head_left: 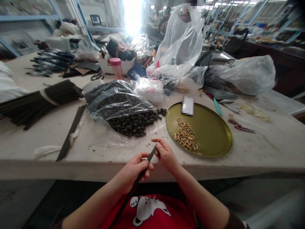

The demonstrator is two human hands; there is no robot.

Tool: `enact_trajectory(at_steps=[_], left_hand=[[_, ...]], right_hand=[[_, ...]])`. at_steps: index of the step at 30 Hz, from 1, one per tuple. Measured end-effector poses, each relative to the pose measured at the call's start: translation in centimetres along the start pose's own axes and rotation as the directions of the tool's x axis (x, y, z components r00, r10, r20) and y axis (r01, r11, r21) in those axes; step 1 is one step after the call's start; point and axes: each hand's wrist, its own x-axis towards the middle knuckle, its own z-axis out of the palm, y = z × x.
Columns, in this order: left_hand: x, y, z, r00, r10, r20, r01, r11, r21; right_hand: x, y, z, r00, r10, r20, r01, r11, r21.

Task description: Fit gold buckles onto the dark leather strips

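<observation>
A long, narrow, dark strap (152, 155) slants between a worker's two bare hands at the near edge of a pale, covered surface (252, 152). The left hand (141, 164) grips it partway along, thumb on top; the right hand (165, 155) pinches its far tip. Below the left hand, its length trails across a red garment (176, 206). The strap looks light, flexible and rather smooth, best pinched flat near its end. Right of the right hand, small gold-coloured rectangular metal buckles (186, 136) lie in a round gold-coloured tray (212, 130). Beyond the left hand, small black loops (133, 124) spill from a clear plastic bag (111, 95).
</observation>
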Motion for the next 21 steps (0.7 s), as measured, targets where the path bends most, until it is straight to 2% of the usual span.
enact_trajectory(at_steps=[5,10,14,17,19,21], left_hand=[[0.7,0.1,0.0,0.999,-0.041,-0.018,0.041,0.999,-0.026],[1.1,-0.1,0.3,0.998,-0.057,-0.017,0.056,0.998,-0.027],[0.8,-0.6,0.0,1.0,-0.03,-0.009,0.03,0.998,0.053],[-0.1,-0.9,-2.1,0.998,0.013,0.056,-0.029,0.955,0.295],[-1.1,-0.7,-4.4,0.994,0.05,0.092,-0.09,0.859,0.504],[-2.2,-0.2,-7.0,0.994,0.086,0.061,-0.105,0.733,0.672]], right_hand=[[0.5,0.7,-0.3,1.0,0.016,-0.015,-0.016,1.0,0.008],[0.5,1.1,-0.6,0.999,0.047,-0.023,-0.045,0.995,0.085],[0.3,1.1,-1.0,0.998,0.009,-0.058,-0.007,1.0,0.03],[0.1,1.0,-2.5,0.972,-0.087,-0.219,0.091,0.996,0.007],[-0.1,0.8,-4.1,0.926,-0.152,-0.345,0.161,0.987,-0.003],[-0.5,0.4,-5.8,0.867,-0.217,-0.449,0.224,0.974,-0.038]])
